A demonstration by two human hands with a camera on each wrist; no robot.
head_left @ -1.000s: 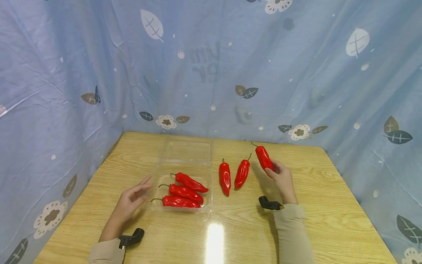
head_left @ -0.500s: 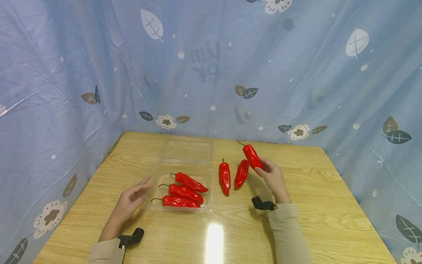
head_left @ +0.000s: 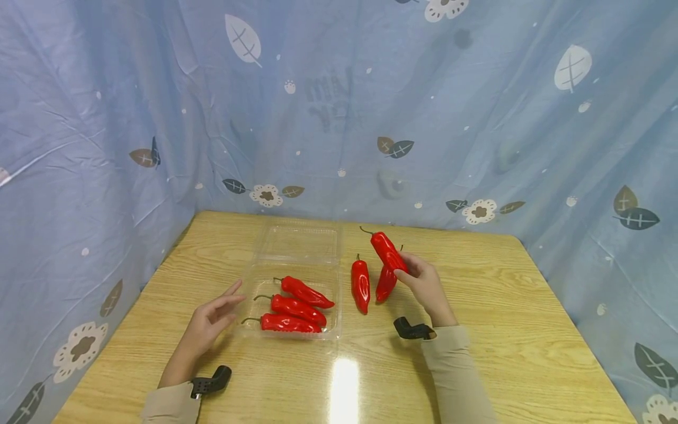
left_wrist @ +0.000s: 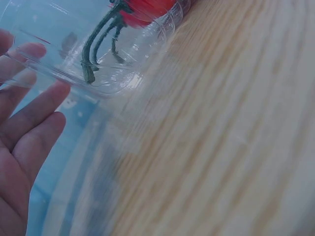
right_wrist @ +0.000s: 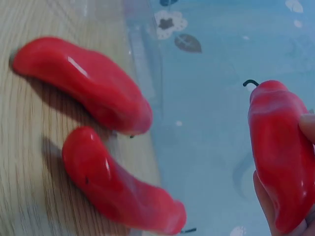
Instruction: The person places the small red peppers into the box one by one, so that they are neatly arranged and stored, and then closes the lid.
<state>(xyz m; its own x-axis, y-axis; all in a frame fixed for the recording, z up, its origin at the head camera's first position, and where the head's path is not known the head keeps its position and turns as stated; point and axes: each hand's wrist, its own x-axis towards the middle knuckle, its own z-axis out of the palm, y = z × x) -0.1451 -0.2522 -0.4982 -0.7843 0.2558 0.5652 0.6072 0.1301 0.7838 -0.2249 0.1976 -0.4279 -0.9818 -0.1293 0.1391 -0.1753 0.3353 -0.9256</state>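
Note:
My right hand (head_left: 425, 286) holds a red chili pepper (head_left: 388, 251) by its lower end, thumb on one side and fingers on the other, its stem pointing up and left. In the head view this pepper overlaps another red pepper (head_left: 386, 286) lying on the table. Left of that lies one more pepper (head_left: 361, 286). Several centimetres away, a clear plastic clamshell box (head_left: 339, 330) stands with three red peppers (head_left: 298, 309) in its base, stems to the left. Beside the box's left wall is my left hand (head_left: 208, 324), fingers extended and spread, fingertips right at the clear plastic in the left wrist view.
The box's transparent lid (head_left: 301, 242) lies folded back behind its base. A wooden table (head_left: 508, 353) carries everything, with a bright light reflection near its front. Blue patterned cloth (head_left: 339, 118) hangs behind and along both sides.
My right hand has moved left with the held pepper, from right of the loose peppers to over the nearer one. The left hand and the box have stayed in place.

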